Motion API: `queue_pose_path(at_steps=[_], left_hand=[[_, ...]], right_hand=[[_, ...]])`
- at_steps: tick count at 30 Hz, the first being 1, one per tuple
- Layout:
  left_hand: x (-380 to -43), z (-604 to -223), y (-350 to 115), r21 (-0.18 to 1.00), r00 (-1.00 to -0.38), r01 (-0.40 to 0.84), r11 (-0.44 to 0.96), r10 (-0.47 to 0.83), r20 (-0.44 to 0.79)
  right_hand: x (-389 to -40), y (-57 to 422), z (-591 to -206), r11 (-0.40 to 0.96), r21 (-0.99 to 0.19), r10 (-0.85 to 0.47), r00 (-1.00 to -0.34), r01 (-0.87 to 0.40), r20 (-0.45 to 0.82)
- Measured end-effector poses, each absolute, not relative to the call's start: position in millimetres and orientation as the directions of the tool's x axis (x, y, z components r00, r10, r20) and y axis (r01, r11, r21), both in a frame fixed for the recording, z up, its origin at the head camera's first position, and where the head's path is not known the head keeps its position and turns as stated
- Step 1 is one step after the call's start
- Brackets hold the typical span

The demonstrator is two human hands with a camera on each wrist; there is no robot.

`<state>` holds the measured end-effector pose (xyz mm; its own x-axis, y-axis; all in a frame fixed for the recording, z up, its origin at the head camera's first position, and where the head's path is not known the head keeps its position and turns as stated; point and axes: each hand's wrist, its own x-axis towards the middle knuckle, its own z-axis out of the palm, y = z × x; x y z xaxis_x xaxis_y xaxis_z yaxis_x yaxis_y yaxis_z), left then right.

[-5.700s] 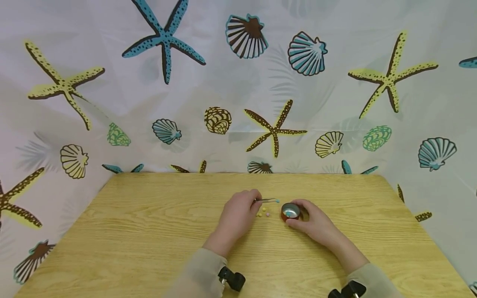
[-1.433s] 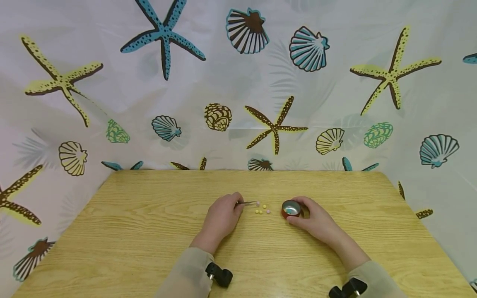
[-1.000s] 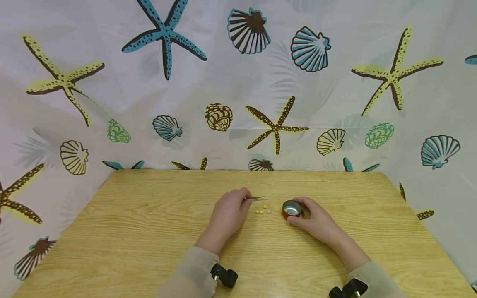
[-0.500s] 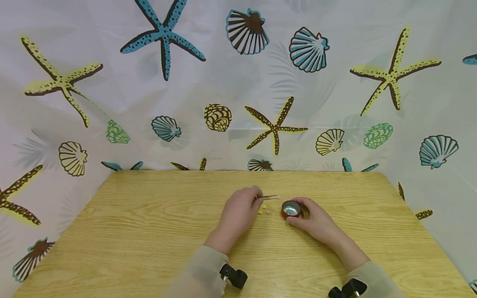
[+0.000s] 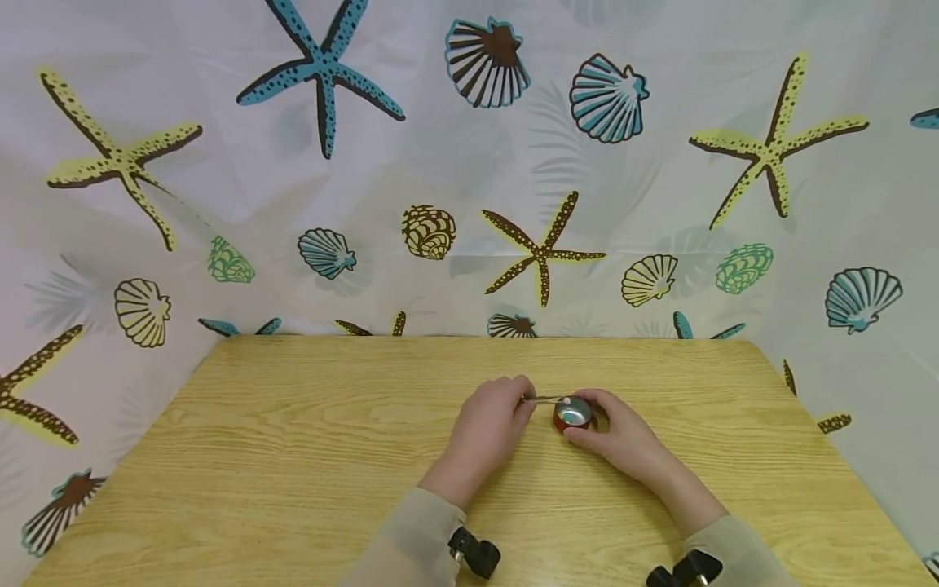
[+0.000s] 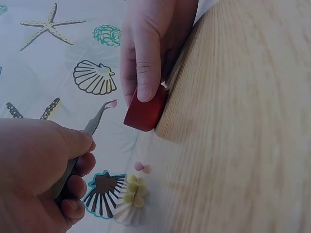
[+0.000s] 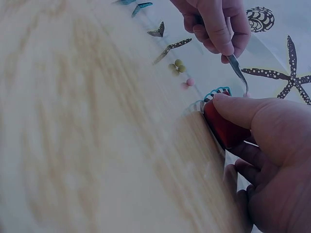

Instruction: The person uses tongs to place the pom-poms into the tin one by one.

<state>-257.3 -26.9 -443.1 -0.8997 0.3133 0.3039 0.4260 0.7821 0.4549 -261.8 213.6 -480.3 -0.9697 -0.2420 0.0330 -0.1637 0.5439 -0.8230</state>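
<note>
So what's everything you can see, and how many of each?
table: one, wood-coloured, below everything
cloth: one, whitish with starfish and shells, behind
tin: one, red, on the table
tin contents: uncountable, partly blue, inside
tweezers: one pair, grey, tip near tin
held bead: one, pink, tweezer tip
loose bead: one, pink, table
yellow beads: seemingly three, table
sleeves: two, beige, arms
left hand: one, bare, holding tweezers
right hand: one, bare, holding tin

Head view evenly lit; wrist views dimmer, tabletop (image 7: 97,145) hazy.
</note>
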Motion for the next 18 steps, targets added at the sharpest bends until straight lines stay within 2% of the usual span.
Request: queue_pose_path(at_steps=[18], left_hand=[[-257.1, -452.3, -22.0, 0.404, -0.892, 0.44, 0.802, 0.335, 0.304]], right_hand=[[-261.6, 212.8, -479.6, 0.54, -0.825, -0.24, -0.97, -0.164, 0.035]])
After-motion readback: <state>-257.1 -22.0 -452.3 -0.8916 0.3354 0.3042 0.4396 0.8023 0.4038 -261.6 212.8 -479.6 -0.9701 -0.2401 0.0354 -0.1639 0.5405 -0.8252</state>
